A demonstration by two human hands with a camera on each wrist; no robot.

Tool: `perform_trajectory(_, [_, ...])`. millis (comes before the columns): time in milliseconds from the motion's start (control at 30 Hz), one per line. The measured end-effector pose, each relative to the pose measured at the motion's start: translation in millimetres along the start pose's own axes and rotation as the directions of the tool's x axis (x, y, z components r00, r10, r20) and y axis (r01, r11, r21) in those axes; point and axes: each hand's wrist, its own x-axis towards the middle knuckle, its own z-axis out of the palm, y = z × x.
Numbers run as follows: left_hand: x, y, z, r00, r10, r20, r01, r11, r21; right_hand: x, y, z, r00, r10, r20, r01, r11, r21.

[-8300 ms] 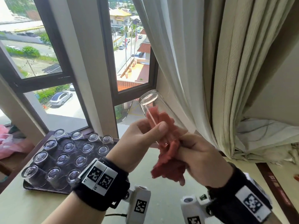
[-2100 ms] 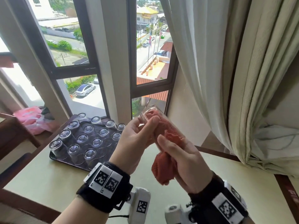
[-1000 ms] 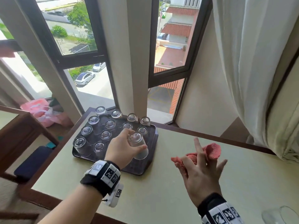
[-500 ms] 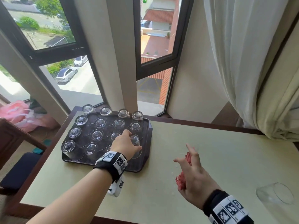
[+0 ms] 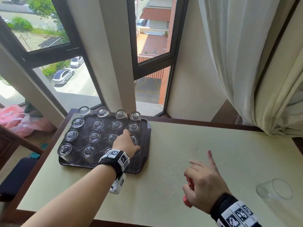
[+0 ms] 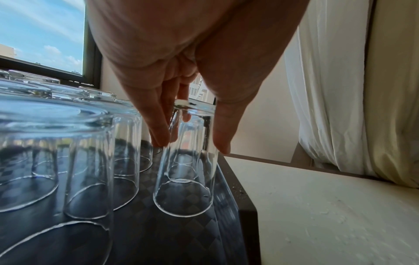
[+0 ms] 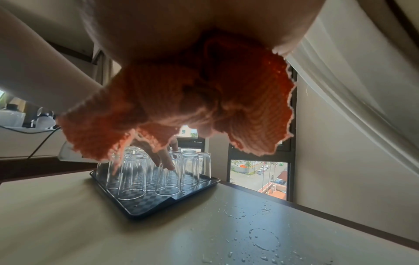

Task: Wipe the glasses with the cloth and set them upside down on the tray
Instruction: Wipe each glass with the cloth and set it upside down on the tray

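A dark tray at the table's back left holds several clear glasses upside down in rows. My left hand reaches over its right column and holds one upturned glass by its sides, fingers on one side and thumb on the other. That glass's rim rests on the tray. My right hand hovers over the table's front right and grips the bunched red cloth, with its index finger stretched out. Another clear glass sits near the table's right front edge.
Water drops lie on the pale table between tray and right hand. White curtains hang at the back right. Windows stand behind the tray. A dark chair sits left of the table.
The left hand carried the wiped glass down from in front of the window and stood it upside down on the tray. The right hand drew away to the right with the cloth.
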Motion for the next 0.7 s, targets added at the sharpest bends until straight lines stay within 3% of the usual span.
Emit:
perform_trajectory(133, [1,-1,5,1.0,-0.012,-0.001,0.012,1.0,0.012,-4,7,6,0.999,-0.031,0.008,0.029,0.984,0.177])
perform_trajectory(700, [11,1,16,0.997,-0.041,-0.062,0.041,0.999,0.002,-18,31,11,0.998,0.063,0.008,-0.064,0.985,0.161])
